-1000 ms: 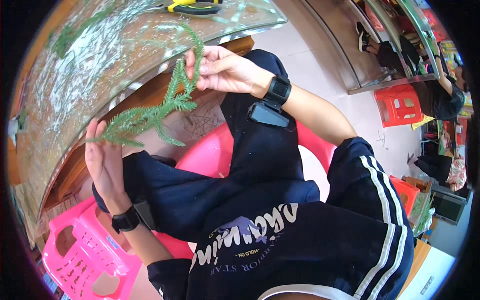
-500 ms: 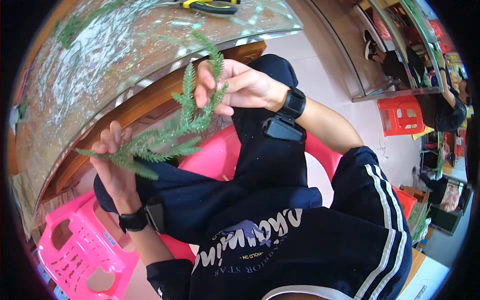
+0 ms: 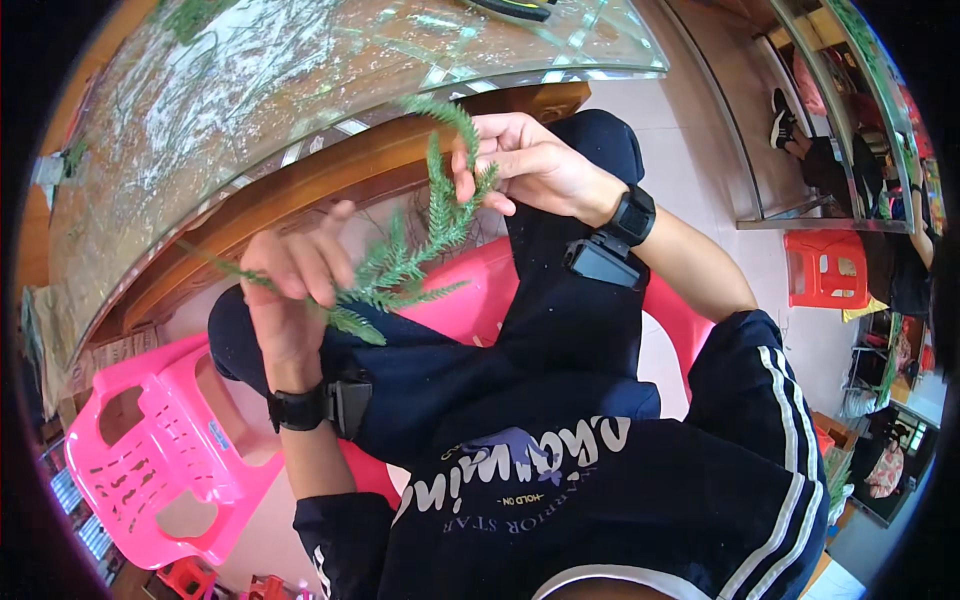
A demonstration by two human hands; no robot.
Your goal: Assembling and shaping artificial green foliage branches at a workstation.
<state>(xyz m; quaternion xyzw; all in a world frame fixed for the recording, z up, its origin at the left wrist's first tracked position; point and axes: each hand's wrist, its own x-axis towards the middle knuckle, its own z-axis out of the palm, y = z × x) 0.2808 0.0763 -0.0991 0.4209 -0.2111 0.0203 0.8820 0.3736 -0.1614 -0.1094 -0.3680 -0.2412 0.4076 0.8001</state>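
Note:
A green artificial pine branch [image 3: 440, 232] with several needled twigs hangs above my lap, slanting from upper right to lower left. My right hand [image 3: 545, 165] pinches its upper part between thumb and fingers, with a long curved twig rising past the fingertips. Over the lower end, my left hand [image 3: 295, 275] curls its fingers down around the stem, one finger raised. Thin needle tips stick out on both sides of that hand. The left thumb and the exact grip beneath the fingers are hidden.
Ahead lies a glass-topped wooden table [image 3: 400, 65] strewn with white flecks and green strands. Dark pliers [image 3: 515, 8] rest at its far edge. A pink plastic chair [image 3: 150, 460] stands at left, a red stool [image 3: 825, 268] at right. Another person's shoe [image 3: 781, 125] shows beyond.
My left hand has turned over and moved up the branch, its fingers now folding over the stem. My right hand keeps its pinch. The whole view has shifted slightly.

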